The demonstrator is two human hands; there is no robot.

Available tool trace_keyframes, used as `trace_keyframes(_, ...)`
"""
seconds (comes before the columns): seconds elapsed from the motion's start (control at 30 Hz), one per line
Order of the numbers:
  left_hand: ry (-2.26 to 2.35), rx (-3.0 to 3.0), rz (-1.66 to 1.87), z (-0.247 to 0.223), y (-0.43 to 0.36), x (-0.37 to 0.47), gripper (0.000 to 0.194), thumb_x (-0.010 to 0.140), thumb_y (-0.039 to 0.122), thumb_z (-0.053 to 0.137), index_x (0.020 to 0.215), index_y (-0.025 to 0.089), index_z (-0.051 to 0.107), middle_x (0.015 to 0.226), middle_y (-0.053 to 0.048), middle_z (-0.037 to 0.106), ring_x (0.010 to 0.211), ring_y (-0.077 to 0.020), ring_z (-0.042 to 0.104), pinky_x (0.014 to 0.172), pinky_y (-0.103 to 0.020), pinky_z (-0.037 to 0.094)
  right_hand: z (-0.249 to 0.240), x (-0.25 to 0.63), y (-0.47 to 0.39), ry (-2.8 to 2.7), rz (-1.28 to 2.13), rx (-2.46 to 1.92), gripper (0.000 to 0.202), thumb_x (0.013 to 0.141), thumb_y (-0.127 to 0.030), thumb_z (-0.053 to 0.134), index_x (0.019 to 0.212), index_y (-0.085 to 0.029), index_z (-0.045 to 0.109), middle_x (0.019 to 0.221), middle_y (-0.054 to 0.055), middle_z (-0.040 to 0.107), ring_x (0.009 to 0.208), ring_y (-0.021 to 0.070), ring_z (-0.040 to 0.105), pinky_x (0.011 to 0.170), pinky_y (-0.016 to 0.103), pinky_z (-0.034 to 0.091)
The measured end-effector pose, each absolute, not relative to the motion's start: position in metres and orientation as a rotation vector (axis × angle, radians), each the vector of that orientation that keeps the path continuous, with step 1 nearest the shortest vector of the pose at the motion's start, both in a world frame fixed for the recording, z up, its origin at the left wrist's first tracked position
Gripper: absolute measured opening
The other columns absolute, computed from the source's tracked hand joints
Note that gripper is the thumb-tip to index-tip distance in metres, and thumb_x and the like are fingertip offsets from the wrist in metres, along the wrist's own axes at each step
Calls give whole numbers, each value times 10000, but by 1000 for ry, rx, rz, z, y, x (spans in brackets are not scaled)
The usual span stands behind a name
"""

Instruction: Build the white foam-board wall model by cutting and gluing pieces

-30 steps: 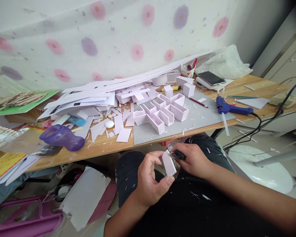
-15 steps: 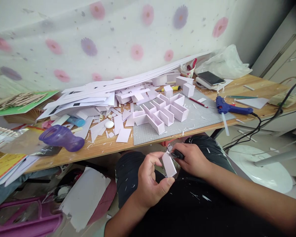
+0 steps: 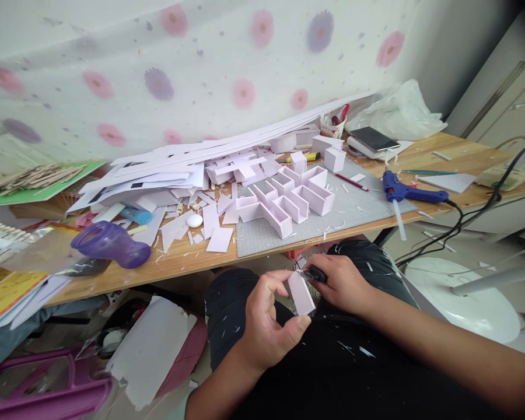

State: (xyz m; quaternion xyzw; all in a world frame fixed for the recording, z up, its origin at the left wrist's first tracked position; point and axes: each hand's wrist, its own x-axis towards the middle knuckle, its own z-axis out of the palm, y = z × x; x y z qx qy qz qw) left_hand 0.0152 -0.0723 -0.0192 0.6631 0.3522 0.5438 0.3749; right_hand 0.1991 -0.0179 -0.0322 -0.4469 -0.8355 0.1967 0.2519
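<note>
Above my lap, my left hand [image 3: 266, 324] pinches a small white board piece [image 3: 301, 294] between thumb and fingers. My right hand [image 3: 343, 283] is wrapped round a black-handled tool [image 3: 317, 273], whose front end meets the upper edge of the piece; its tip is too small to make out. Beyond my hands, a white model of open-topped compartments [image 3: 284, 201] stands on a grey cutting mat [image 3: 256, 240] at the table's front edge.
A blue glue gun [image 3: 413, 189] lies at the right, its cable trailing off the table. On the left are a purple container [image 3: 109, 244] and a blue glue stick or tube [image 3: 135, 215]. White board scraps [image 3: 220, 240] and long sheets [image 3: 157, 160] cover the table behind.
</note>
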Motion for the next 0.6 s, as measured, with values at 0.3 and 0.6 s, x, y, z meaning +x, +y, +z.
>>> trace_keyframes(0.3,1045,1920,1394,-20,-71,13,329,688,224,675,911,232,433,1074,-76,623,970,-205,614,851,-351,490,-35,197,-13,-1990,1006,-1222,239,876,-369,496,742,-180,556,678,17,568,653,158,526,639,272,408)
trace_keyframes(0.6,1392,2412,1395,-14,-60,15,430,653,108,700,993,223,463,1037,-75,638,967,-219,613,896,-391,494,-22,193,-20,-1550,1745,-855,343,776,-481,666,768,-158,549,612,-46,454,511,87,399,480,225,333)
